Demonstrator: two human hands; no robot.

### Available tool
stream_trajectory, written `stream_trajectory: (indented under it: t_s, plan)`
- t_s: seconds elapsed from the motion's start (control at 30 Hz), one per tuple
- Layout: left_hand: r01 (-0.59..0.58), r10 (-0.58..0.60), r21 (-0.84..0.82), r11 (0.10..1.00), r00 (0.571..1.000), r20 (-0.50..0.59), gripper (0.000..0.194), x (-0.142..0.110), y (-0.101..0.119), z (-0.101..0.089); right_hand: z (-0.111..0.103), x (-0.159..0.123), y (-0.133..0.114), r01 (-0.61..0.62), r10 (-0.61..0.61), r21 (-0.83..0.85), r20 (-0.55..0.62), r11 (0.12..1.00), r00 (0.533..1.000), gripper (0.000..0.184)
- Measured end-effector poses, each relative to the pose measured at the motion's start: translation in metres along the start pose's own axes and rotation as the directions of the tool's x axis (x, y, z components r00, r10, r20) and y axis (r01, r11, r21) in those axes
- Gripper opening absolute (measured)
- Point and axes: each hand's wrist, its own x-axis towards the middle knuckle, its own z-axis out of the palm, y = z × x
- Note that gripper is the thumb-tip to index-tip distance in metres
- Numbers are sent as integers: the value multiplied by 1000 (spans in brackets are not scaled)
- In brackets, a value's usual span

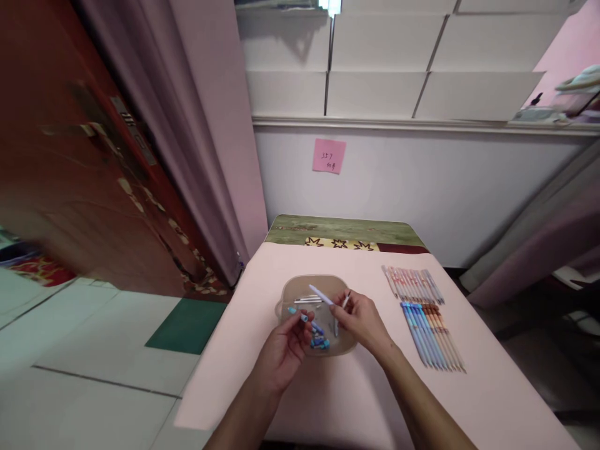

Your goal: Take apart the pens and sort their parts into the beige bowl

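Observation:
My left hand pinches a short light-blue pen piece over the left part of a beige plastic tub. My right hand is closed on a pale lavender pen barrel, whose tip points up and to the left. A thin white stick-like piece, perhaps a refill, also shows at its fingers. Inside the tub lie several slim white refills and small blue pen parts. Both hands are above the tub and partly hide its contents.
Two rows of pens lie on the right of the pink-covered table: pinkish pens behind, blue and brown pens in front. A pink note is stuck to the wall. A wooden door and purple curtain stand left.

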Motion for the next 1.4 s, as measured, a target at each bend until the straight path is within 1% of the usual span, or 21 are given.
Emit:
stream_trajectory:
  t_s: [0.07,0.13,0.2,0.27,0.33,0.43,0.6,0.8,0.87,0.93,1.0,1.07,1.1,1.17,1.23,1.3,1.4]
  plan:
    - [1,-1,-9,1000,1000,15,9,3,-7,3,1,-9,4,-45,56,174,-58,984,997,21]
    - [-4,4,-23,1000,1000,27,9,4,-14,5,3,-16,5,-56,92,307,-103,950,991,26]
    - [-7,8,-29,1000,1000,29,9,4,-21,6,3,-24,3,-46,96,413,-102,909,990,30]
    - [-6,7,-26,1000,1000,21,9,2,-26,5,4,-34,1,-45,89,474,-70,879,994,31]
    - [1,0,-19,1000,1000,11,8,-1,-31,4,6,-44,0,-57,90,470,-47,881,995,30]
    - [14,-14,-19,1000,1000,8,8,-7,-36,0,10,-57,2,-85,103,403,-23,911,994,29]
    - [61,-59,-17,998,995,78,18,-18,-43,-7,18,-71,8,-181,152,419,103,889,983,31]
    - [29,-26,-34,999,997,71,13,-26,-52,-9,16,-80,11,-245,182,405,188,881,965,33]
    - [9,-6,-43,999,998,65,12,-25,-52,-8,14,-81,11,-253,178,437,206,863,962,34]
    - [-25,27,-63,998,999,43,12,-25,-49,-7,13,-83,11,-211,144,520,167,828,975,37]
    - [-61,63,-90,994,998,19,12,-24,-44,-7,11,-84,12,-129,109,601,70,789,992,43]
    - [-83,85,-112,990,996,8,12,-24,-39,-7,8,-86,15,-73,103,635,-11,769,995,42]
    - [-91,92,-117,989,996,8,13,-24,-38,-6,7,-88,16,-66,108,632,-27,772,994,40]
    - [-97,99,-122,988,995,10,13,-26,-37,-6,4,-95,19,-84,115,583,-16,808,993,35]
    - [-93,95,-122,988,995,14,13,-28,-38,-5,1,-104,20,-98,100,465,21,880,995,32]
    - [-84,88,-121,989,996,27,13,-29,-40,-4,-1,-115,19,-77,63,325,52,943,997,32]
    - [-84,89,-124,989,995,38,13,-30,-42,-3,-4,-128,15,-52,39,211,68,976,997,33]
